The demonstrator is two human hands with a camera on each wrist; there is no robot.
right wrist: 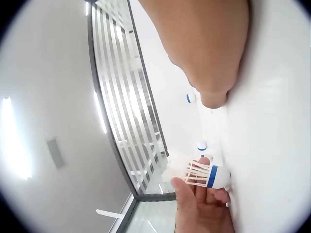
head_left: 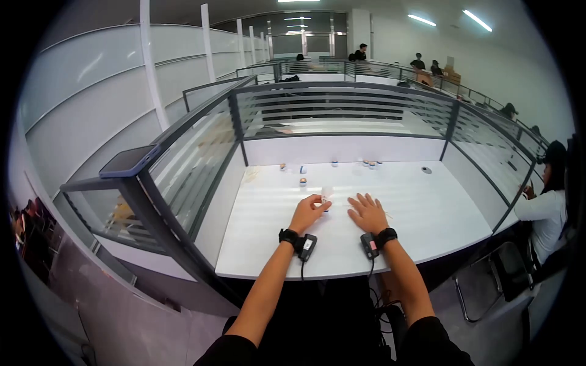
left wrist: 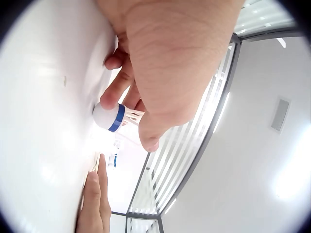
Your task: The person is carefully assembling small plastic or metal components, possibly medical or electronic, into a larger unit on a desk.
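Observation:
A shuttlecock (head_left: 326, 193) stands with its white cork (left wrist: 104, 117) and blue band down by the table top, its pale skirt (right wrist: 176, 167) pointing up. My left hand (head_left: 309, 213) holds it, thumb and fingers pinching around the skirt's base. My right hand (head_left: 367, 213) lies palm down on the white table just to the right, fingers straight and spread. Thin pale sticks (head_left: 390, 215) poke out beside that hand; the rest of them is hidden under it.
Several small cork ends with blue or brown bands, such as one nearer piece (head_left: 303, 182), stand toward the back of the table (head_left: 427, 213). Pale strands (head_left: 251, 174) lie at the back left. A phone (head_left: 129, 161) rests on the partition corner. A seated person (head_left: 546, 201) is at right.

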